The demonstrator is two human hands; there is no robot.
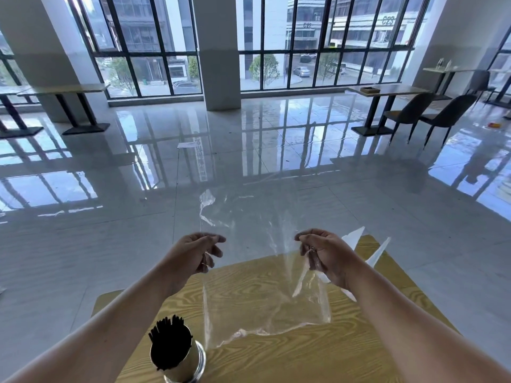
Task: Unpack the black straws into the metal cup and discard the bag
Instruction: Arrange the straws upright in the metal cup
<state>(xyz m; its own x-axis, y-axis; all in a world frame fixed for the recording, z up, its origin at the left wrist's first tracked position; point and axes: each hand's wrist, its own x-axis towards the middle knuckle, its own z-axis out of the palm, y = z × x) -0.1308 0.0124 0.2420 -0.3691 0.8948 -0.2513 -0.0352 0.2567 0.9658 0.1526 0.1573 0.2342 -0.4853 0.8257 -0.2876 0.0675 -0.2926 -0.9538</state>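
Your left hand (197, 254) and right hand (322, 252) pinch the empty clear plastic bag (249, 272) stretched out, probably for binning; thin black straws (170, 344) already fill the shiny metal cup (190, 363).

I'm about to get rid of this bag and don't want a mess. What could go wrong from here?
1. The metal cup with the black straws stands near the wooden table's edge, beside the left forearm; a careless sweep might tip it.
2. The clear plastic bag, stretched between the left hand and right hand, hangs close to the cup and could snag the straws.
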